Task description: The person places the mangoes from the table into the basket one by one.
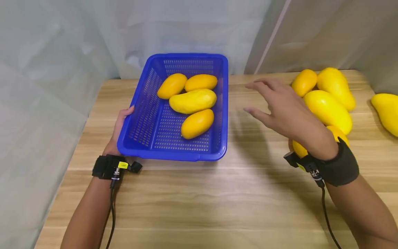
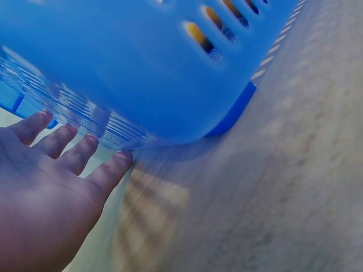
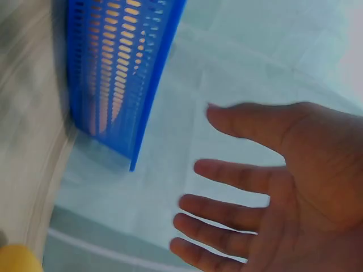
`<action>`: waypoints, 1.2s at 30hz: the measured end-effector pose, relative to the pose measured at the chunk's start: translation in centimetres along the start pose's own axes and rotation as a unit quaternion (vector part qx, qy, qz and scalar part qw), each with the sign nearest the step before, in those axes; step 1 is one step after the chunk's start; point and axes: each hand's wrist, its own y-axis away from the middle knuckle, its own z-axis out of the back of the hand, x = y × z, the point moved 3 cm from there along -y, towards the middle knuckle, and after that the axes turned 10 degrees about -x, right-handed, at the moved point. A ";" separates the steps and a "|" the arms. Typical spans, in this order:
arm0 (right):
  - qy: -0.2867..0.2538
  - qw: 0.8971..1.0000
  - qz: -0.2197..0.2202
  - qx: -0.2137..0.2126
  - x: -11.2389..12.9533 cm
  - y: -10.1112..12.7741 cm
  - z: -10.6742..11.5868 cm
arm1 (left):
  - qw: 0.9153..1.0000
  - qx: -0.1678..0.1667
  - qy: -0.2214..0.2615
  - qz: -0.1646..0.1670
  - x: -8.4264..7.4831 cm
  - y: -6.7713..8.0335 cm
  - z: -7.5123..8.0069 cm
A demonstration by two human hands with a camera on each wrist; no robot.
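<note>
A blue plastic basket (image 1: 172, 154) with slotted walls stands at the middle left of the table. Several yellow mangoes (image 1: 192, 101) lie inside it. My left hand (image 1: 117, 129) is at the basket's left side, a digit at the rim in the head view. The left wrist view shows its fingers (image 2: 108, 173) stretched out, tips against the blue wall. To the right of the basket, my right hand (image 1: 287, 107) hovers with nothing in it. In the right wrist view its fingers (image 3: 227, 215) and thumb are spread apart, with the basket's slotted side beyond them.
More mangoes (image 1: 328, 109) are grouped on the wooden table (image 1: 199, 204) at the right, partly hidden by my right wrist. Another mango (image 1: 387, 112) lies at the far right edge of view. A pale sheet (image 1: 192, 27) hangs behind the table.
</note>
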 end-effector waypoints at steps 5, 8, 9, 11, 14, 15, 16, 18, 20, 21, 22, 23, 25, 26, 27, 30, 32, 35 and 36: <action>0.000 0.998 -0.035 -0.050 -1.2 1.5 1.0 | 1.000 0.005 -0.011 -0.003 0.1 0.0 0.1; 0.000 0.996 -0.059 -0.063 -2.4 2.6 1.3 | 1.000 0.008 -0.007 -0.005 0.2 -0.1 0.0; -0.001 0.996 -0.067 -0.065 -2.9 3.0 1.3 | 1.000 0.009 -0.004 -0.006 0.2 -0.2 0.0; -0.002 0.995 -0.081 -0.065 -3.8 3.9 1.2 | 1.000 0.009 -0.002 -0.006 0.2 -0.3 0.0; -0.009 0.992 -0.106 -0.073 -4.9 5.4 0.8 | 1.000 0.007 -0.004 -0.005 0.2 -0.3 0.0; -0.012 0.990 -0.115 -0.078 -5.2 5.9 0.6 | 1.000 0.007 -0.008 -0.006 0.2 -0.3 0.0; -0.014 0.989 -0.120 -0.088 -5.4 6.4 0.4 | 1.000 0.007 -0.009 -0.005 0.2 -0.3 0.0; -0.018 0.986 -0.124 -0.112 -5.8 7.2 0.0 | 1.000 0.006 -0.008 -0.005 0.1 -0.2 0.0; -0.016 0.983 -0.126 -0.132 -6.2 7.9 -0.4 | 1.000 0.005 -0.009 -0.005 0.1 -0.2 0.1; -0.013 0.982 -0.127 -0.140 -6.4 8.2 -0.6 | 1.000 0.003 -0.012 -0.006 0.1 -0.1 0.1; -0.010 0.981 -0.126 -0.147 -6.5 8.5 -0.8 | 1.000 0.002 -0.016 -0.006 0.2 -0.1 0.1; -0.007 0.980 -0.130 -0.149 -6.8 8.8 -0.9 | 1.000 0.001 -0.018 -0.006 0.2 -0.1 0.2; -0.001 0.979 -0.139 -0.151 -7.2 9.3 -1.2 | 1.000 0.001 -0.022 -0.006 0.2 -0.1 0.2; 0.002 0.978 -0.145 -0.151 -7.4 9.5 -1.3 | 1.000 0.002 -0.018 -0.006 0.2 -0.1 0.2; 0.004 0.978 -0.149 -0.149 -7.6 9.6 -1.4 | 1.000 0.004 -0.011 -0.006 0.2 -0.1 0.2; 0.013 0.977 -0.159 -0.140 -7.9 9.7 -1.9 | 1.000 0.015 0.023 -0.004 0.1 -0.1 0.1; 0.021 0.977 -0.165 -0.132 -8.0 9.7 -2.2 | 0.999 0.020 0.036 -0.003 0.1 -0.1 0.1; 0.030 0.976 -0.176 -0.123 -8.2 9.8 -2.7 | 0.999 0.024 0.031 -0.002 0.1 -0.2 0.1; 0.030 0.976 -0.179 -0.122 -8.3 9.9 -2.9 | 0.999 0.023 0.028 -0.003 0.1 -0.2 0.1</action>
